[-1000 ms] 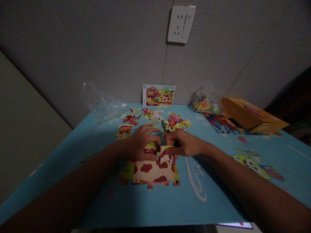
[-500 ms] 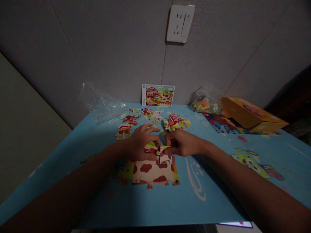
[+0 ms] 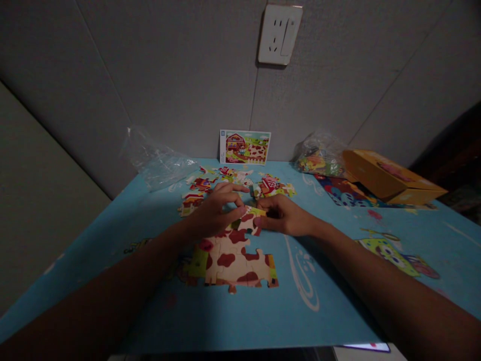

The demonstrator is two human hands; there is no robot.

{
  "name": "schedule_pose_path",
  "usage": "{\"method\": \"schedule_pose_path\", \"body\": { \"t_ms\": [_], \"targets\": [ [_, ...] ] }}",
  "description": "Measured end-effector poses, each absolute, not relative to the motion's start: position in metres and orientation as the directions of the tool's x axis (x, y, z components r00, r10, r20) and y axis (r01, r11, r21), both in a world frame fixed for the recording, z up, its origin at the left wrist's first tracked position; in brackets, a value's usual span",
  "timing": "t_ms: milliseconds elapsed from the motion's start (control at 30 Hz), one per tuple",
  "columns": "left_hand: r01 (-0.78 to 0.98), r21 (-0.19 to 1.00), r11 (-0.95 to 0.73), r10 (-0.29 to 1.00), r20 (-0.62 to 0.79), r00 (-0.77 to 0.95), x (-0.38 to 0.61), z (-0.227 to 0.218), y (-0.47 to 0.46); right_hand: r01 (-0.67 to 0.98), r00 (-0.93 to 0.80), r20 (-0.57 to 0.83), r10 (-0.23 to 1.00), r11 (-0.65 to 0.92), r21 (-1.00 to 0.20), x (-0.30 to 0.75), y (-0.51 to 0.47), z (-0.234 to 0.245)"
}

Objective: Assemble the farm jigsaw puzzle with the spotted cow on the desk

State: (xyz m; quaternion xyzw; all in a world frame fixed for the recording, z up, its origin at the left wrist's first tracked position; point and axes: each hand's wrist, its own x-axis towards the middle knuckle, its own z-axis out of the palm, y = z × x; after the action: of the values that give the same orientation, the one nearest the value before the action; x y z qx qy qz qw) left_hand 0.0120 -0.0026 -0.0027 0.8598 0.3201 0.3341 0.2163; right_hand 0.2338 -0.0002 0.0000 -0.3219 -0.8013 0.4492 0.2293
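Note:
A jigsaw puzzle piece (image 3: 248, 222) with brown cow patches and a yellow-green upper edge is raised and tilted between my hands. My right hand (image 3: 282, 214) pinches its right side between thumb and fingers. At its upper left edge, the thumb and index finger of my left hand (image 3: 220, 208) close in on the piece, with the other fingers stretched out beyond. Just below lies a partly joined puzzle section (image 3: 235, 263) showing a cow's body, with a notch at its upper right. My left forearm covers part of its left side.
Loose puzzle pieces (image 3: 271, 185) lie beyond my hands. A picture card (image 3: 245, 148) leans on the wall under a socket (image 3: 280, 35). Clear plastic (image 3: 160, 165) sits left; a bag of pieces (image 3: 319, 158) and a yellow box (image 3: 394, 175) stand right on the blue table (image 3: 233, 321).
The cow-patterned piece has been lifted off the joined section and moved away from me, leaving a notch there. Both hands have shifted slightly farther back with it.

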Motion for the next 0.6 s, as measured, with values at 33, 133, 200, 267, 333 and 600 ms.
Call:
{"method": "schedule_pose_path", "body": {
  "t_ms": [33, 133, 200, 267, 333, 600],
  "targets": [
    [0.402, 0.600, -0.692, 0.708, 0.453, 0.542, 0.0125, -0.0029, -0.0018, 0.309, -0.706, 0.059, 0.706, 0.382, -0.871, 0.2336, -0.0007, 0.0008],
    [0.403, 0.645, -0.649, 0.748, 0.447, 0.490, 0.0140, -0.0040, -0.0006, 0.298, -0.730, 0.006, 0.683, 0.326, -0.897, 0.2334, -0.0020, 0.0021],
    [0.413, 0.688, -0.597, 0.785, 0.396, 0.475, 0.0146, -0.0043, -0.0009, 0.265, -0.712, 0.018, 0.702, 0.292, -0.919, 0.2333, -0.0018, 0.0016],
    [0.410, 0.718, -0.563, 0.800, 0.350, 0.488, 0.0149, -0.0042, -0.0018, 0.232, -0.679, 0.056, 0.732, 0.285, -0.930, 0.2329, -0.0008, 0.0004],
    [0.398, 0.714, -0.575, 0.780, 0.332, 0.531, 0.0149, -0.0045, -0.0029, 0.223, -0.639, 0.080, 0.765, 0.284, -0.932, 0.2319, 0.0004, -0.0009],
    [0.360, 0.674, -0.645, 0.707, 0.348, 0.615, 0.0157, -0.0096, -0.0013, 0.340, -0.724, -0.125, 0.678, 0.194, -0.920, 0.2322, -0.0014, 0.0008]
  ]
}}
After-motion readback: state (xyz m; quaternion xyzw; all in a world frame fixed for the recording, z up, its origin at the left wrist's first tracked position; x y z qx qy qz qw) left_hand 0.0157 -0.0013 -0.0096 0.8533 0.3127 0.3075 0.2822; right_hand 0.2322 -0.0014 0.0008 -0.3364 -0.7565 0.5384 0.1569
